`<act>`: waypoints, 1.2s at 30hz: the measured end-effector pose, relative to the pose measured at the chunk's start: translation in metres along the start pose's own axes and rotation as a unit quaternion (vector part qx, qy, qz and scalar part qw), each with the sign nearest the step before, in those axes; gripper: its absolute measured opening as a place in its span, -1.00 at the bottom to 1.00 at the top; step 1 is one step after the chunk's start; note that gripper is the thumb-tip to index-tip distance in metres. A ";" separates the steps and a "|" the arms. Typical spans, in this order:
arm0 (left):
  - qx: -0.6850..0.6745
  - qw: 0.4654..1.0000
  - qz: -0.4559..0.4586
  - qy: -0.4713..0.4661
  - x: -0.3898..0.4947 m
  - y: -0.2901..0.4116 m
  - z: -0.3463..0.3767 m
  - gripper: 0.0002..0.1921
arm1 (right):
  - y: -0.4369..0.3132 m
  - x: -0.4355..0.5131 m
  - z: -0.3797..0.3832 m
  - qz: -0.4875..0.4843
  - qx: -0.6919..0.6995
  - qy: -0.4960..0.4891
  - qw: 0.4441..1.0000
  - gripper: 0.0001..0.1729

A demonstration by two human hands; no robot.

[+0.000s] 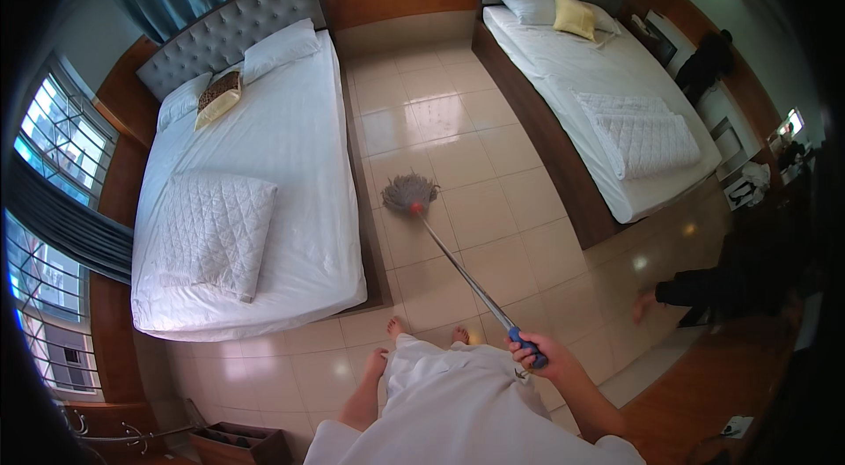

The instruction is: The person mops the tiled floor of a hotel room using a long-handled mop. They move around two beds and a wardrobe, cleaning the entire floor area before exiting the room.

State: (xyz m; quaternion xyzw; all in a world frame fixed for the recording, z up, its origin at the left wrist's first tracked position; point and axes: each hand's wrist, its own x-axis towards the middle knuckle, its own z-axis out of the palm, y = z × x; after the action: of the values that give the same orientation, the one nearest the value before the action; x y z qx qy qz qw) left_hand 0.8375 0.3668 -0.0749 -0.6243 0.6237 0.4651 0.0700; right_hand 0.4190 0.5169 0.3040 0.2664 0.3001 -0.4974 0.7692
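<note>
My right hand (538, 353) is closed around the blue grip of a string mop with a metal pole (472, 282). The pole slants up and to the left to a grey mop head (409, 194) with a red socket, which lies on the tiled floor (480, 214) between two beds, close to the left bed's wooden base. My left hand (377, 362) hangs at my left side beside my white clothing; its fingers look loosely curled, and I cannot tell whether it is open. My bare feet show on the tiles just ahead.
A bed (304, 201) with a folded quilt (214, 234) stands at left, another bed (548, 69) with a folded quilt (647, 135) at right. Another person's hand (643, 306) and dark sleeve show at lower right. A brown open box (241, 442) sits at lower left.
</note>
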 end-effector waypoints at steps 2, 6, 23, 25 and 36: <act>0.024 0.994 0.104 0.032 0.006 0.070 -0.005 -0.69 | 0.013 -0.039 -0.003 0.003 0.013 -0.015 1.000 -0.74; -0.047 0.969 0.242 0.017 -0.005 0.214 -0.004 -0.67 | 0.024 -0.062 -0.016 -0.028 -0.021 0.003 0.999 -0.73; 0.247 0.883 0.399 -0.023 -0.012 0.381 0.039 -0.78 | 0.019 -0.051 0.015 -0.232 -0.477 0.069 0.845 -0.40; 0.242 0.860 0.449 -0.022 -0.014 0.375 0.037 -0.73 | 0.036 -0.048 0.008 -0.297 -0.606 0.105 0.730 -0.46; -0.020 0.827 0.559 0.055 -0.086 0.350 0.028 -0.64 | 0.057 -0.075 0.082 -0.698 -0.688 -0.067 0.190 -0.70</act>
State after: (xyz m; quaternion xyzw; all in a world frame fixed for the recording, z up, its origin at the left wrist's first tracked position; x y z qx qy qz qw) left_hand 0.5462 0.3728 0.1394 -0.1947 0.8596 0.4014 -0.2489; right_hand 0.4636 0.5251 0.4207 -0.7211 0.5331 -0.4425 0.0025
